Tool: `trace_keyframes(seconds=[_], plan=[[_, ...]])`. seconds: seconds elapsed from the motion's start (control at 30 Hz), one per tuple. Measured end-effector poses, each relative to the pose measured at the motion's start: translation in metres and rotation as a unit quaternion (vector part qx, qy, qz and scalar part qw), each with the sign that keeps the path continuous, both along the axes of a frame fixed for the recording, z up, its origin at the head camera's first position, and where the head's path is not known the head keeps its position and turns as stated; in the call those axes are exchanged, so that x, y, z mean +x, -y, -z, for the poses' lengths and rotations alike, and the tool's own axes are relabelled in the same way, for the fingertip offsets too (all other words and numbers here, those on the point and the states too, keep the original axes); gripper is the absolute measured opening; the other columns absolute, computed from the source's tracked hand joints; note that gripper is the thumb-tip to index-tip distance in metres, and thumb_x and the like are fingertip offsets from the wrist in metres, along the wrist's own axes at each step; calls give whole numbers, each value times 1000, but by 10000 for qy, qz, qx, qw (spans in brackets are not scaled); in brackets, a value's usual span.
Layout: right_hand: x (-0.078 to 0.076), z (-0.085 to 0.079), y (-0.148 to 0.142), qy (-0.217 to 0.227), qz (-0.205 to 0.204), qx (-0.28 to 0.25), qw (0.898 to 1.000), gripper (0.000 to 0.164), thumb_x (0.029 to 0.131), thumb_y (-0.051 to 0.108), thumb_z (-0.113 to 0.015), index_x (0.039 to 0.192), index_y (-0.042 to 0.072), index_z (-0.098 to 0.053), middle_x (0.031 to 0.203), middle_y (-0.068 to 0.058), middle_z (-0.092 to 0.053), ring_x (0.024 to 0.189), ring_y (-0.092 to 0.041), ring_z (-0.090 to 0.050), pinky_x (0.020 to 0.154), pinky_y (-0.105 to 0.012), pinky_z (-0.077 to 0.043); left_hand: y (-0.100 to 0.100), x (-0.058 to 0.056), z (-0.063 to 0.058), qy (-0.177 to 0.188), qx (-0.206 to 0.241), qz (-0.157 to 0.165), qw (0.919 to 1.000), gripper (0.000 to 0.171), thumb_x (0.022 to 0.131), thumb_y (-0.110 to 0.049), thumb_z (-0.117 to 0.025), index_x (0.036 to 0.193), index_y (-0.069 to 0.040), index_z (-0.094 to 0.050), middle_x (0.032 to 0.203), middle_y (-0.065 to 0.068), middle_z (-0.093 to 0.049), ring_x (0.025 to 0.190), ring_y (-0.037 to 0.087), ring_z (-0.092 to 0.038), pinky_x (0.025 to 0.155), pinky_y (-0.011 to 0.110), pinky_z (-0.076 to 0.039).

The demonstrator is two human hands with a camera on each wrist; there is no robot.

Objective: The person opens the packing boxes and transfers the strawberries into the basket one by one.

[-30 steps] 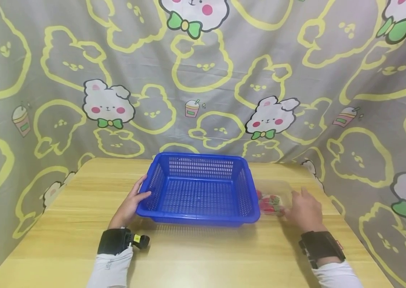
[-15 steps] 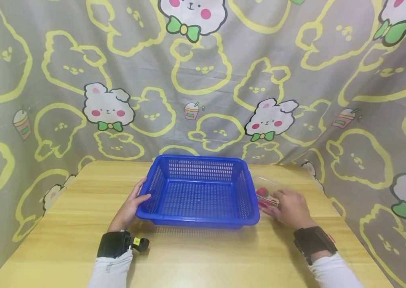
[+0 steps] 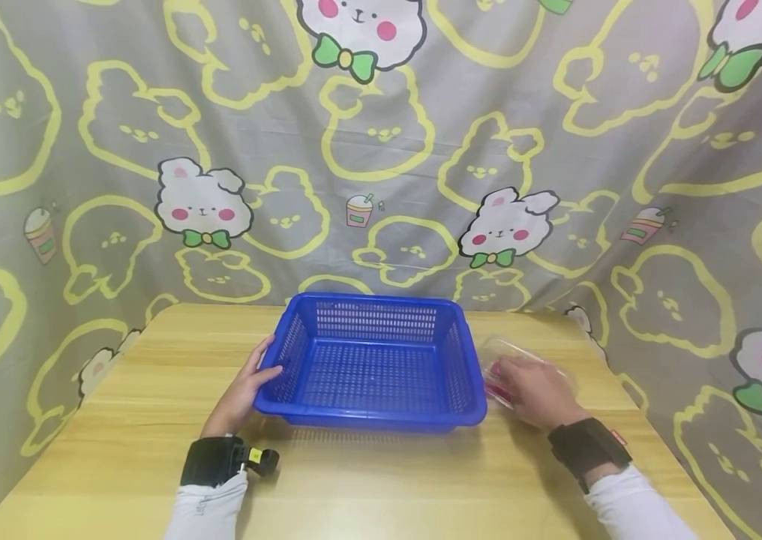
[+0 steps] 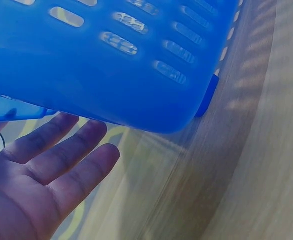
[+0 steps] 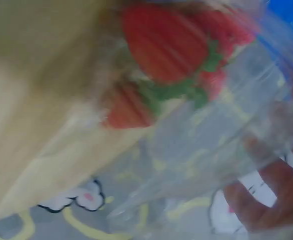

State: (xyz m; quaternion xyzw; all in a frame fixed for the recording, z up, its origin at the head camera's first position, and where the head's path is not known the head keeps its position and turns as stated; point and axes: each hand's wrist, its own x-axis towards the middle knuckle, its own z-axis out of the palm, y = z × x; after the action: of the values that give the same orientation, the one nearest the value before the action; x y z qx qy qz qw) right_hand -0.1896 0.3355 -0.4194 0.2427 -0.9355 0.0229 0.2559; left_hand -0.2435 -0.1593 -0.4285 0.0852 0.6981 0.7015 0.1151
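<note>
A blue plastic basket (image 3: pixel 367 414) with slotted walls stands on the table, nothing lying inside. My left hand (image 3: pixel 246 386) holds its left rim, thumb over the top edge and fingers outside; in the left wrist view the fingers (image 4: pixel 94 167) stretch out beside the basket's corner. Just right of the basket is a clear plastic box (image 3: pixel 499 346) with red strawberries (image 5: pixel 166 45). My right hand (image 3: pixel 536 390) reaches over this box and hides much of it. In the blurred right wrist view its bent fingers (image 5: pixel 281 195) grip thin clear plastic, partly seen through it.
The wooden table (image 3: pixel 367 487) reaches back to a grey curtain (image 3: pixel 313 112) with yellow outlines and white rabbit prints, which also hangs at both sides. Black straps with small cameras sit on both wrists. The strawberry box lies close against the basket's right wall.
My right hand has moved left from the box's right side to over the strawberries, and the clear plastic has shifted under it. The left hand and basket stay put.
</note>
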Motion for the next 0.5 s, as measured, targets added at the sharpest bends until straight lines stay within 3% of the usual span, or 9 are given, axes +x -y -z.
trace_keyframes(seconds=[0.07,0.17,0.2,0.27,0.33,0.43,0.5], plan=[[-2,-1,5,55,-147,-54,9999,37,76,19,-80,111,15,-67,94,-4,-69,81,-26,-67,65,-46,-54,1,0,0,3,-7,-25,10000,67,101,-19,-44,157,-22,-6,155,22,-15,120,42,-46,90,38,-49],[-5,0,10,-14,-230,-70,9997,43,78,17,-79,120,19,-67,93,-4,-71,78,-24,-68,64,-44,-55,2,0,-1,-18,21,-4,10000,68,101,-19,-45,157,-21,-6,155,23,-15,116,40,-49,87,37,-51],[-7,0,11,-63,-190,-94,9998,40,79,19,-79,117,22,-69,91,-1,-71,76,-22,-68,62,-43,-55,3,-1,-2,-17,23,-7,10000,68,101,-19,-45,157,-21,-6,155,22,-15,116,40,-49,86,36,-51],[-9,-1,12,-165,-54,-163,9997,21,79,21,-80,98,22,-72,75,3,-67,64,-19,-64,55,-39,-52,2,-1,-2,-22,17,-22,10000,68,101,-19,-45,157,-21,-7,155,22,-15,117,41,-48,87,36,-50],[-10,-3,14,-99,22,-208,9997,12,78,22,-80,84,21,-70,69,7,-62,60,-16,-60,52,-36,-49,2,-2,-2,-32,10,-5,10000,68,101,-18,-45,157,-21,-6,155,22,-14,118,42,-47,88,37,-50],[-10,-6,14,183,131,-286,9993,16,79,24,-79,85,13,-69,81,-2,-64,72,-23,-63,62,-40,-53,2,-1,-1,-12,-58,-6,10000,67,101,-19,-44,157,-22,-6,155,22,-15,120,43,-46,90,38,-49],[-10,-7,13,604,107,-381,9974,31,80,28,-78,102,7,-71,103,-11,-67,92,-31,-65,77,-47,-53,2,0,-1,-4,-57,13,10000,67,102,-20,-44,157,-23,-5,155,23,-15,120,43,-46,90,39,-49]])
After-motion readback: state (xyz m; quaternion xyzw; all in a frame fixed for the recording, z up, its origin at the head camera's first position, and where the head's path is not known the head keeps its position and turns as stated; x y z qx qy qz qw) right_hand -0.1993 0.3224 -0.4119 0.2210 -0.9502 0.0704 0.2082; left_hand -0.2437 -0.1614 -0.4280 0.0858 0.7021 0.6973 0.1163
